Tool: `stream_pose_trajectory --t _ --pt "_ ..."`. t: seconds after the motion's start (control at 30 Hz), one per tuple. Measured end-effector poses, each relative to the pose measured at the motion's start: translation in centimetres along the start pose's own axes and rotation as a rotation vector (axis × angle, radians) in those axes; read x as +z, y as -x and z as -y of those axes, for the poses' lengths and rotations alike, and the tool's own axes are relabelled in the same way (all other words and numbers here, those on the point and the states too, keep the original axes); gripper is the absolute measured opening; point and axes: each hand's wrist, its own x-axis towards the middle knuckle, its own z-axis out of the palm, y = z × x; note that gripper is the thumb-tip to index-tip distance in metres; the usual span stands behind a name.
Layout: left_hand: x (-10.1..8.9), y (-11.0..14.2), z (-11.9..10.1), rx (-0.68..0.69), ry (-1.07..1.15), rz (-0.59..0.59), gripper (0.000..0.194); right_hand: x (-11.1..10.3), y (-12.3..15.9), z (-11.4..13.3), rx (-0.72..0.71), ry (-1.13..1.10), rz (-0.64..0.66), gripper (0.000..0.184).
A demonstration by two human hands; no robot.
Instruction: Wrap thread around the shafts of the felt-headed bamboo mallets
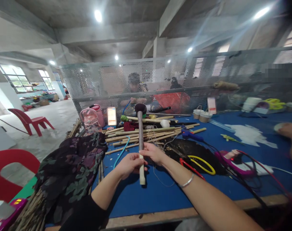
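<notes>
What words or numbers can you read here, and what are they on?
None can be read.
Panel beside the pink bag: blurred out, unreadable.
Panel by the cups: blurred out, unreadable.
Power strip: any marks are too small or blurred to read.
Held stick: no writing shows.

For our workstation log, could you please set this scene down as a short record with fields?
Held item: stick, dark upper part, pale lower end
Left hand: holds the stick's pale part
Right hand: holds it just higher, near the dark part
Surface: blue tabletop
Beyond the hands: loose sticks
At left: dark patterned cloth
</notes>
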Motion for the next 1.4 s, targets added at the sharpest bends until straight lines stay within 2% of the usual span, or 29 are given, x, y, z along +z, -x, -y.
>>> stream_pose_trajectory --t 0.1,0.17,0.37,0.47,0.53,0.67,0.73,0.9,0.93,1.0,1.1,1.17,1.3,1.4 --pt "-0.1 -0.4 0.6 0.106 -0.145 -0.186 0.04 0.0 -0.3 -0.5 -0.034 0.082 -0.054 0.038" --pt "-0.2 -0.4 0.6 0.122 -0.16 -0.219 0.041 -0.1 -0.3 -0.3 -0.064 0.1 -0.069 0.036" --pt "-0.1 0.5 -0.9 0.033 0.095 -0.009 0.041 -0.5 0.2 0.8 -0.029 -0.017 0.023 0.036" --pt "0.2 0.6 -0.8 0.016 0.138 0.065 0.04 -0.3 0.2 0.8 -0.073 -0.032 0.016 0.034" --pt "0.3 0.4 -0.3 0.041 0.071 0.019 0.041 -0.1 0.1 0.6 -0.091 0.025 -0.02 0.032" --pt "0.2 -0.5 1.0 0.198 -0.223 -0.221 0.038 -0.3 -0.2 0.3 -0.101 0.16 -0.071 0.03" --pt "-0.1 -0.9 0.9 0.226 -0.308 -0.249 0.035 -0.5 -0.2 0.4 -0.112 0.211 -0.086 0.028" --pt "-0.7 -2.0 -1.6 0.094 -0.464 0.035 0.031 -0.9 -0.2 0.6 -0.115 0.176 -0.045 0.031" --pt "-0.6 -2.1 -2.1 0.094 -0.51 0.016 0.029 -0.9 -0.3 0.6 -0.115 0.164 -0.041 0.032" --pt "-0.4 -2.2 -2.3 0.125 -0.566 -0.136 0.027 -0.8 -0.3 0.5 -0.107 0.155 -0.048 0.032" --pt "0.1 -1.9 -1.4 0.246 -0.672 -0.327 0.026 -0.9 -0.4 0.2 -0.081 0.161 -0.073 0.03" --pt "0.2 -1.7 -0.5 0.283 -0.717 -0.378 0.027 -0.9 -0.5 -0.1 -0.074 0.185 -0.098 0.03" --pt "0.2 -1.3 0.4 0.267 -0.62 -0.396 0.026 -0.9 -0.5 -0.1 -0.067 0.186 -0.119 0.032" --pt "0.3 -1.1 0.0 0.187 -0.371 -0.266 0.029 -0.8 -0.2 0.5 -0.103 0.136 -0.133 0.034"
